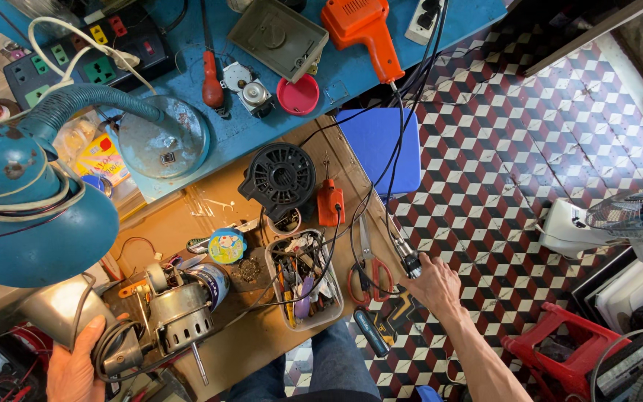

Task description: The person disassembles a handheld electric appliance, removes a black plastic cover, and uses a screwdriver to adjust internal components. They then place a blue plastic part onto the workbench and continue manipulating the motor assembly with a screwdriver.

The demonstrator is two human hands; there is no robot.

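My right hand (434, 286) grips a small dark cylindrical tool tip (409, 262) on the end of a black cable that runs up to an orange gun-shaped tool (362, 33) on the blue bench. My left hand (76, 365) rests at the lower left, holding the end of a grey fan motor (176, 313) with a shaft, lying on the brown work board (262, 350). Red-handled scissors (366, 272) lie just left of my right hand.
A tray of small tools (303, 279), a black round motor housing (280, 177), an orange tester (330, 202) and a tape roll (226, 246) lie on the board. A blue desk lamp (31, 201) overhangs the left. Blue stool (381, 149), red stool (560, 346), white fan (626, 223) stand on the tiled floor.
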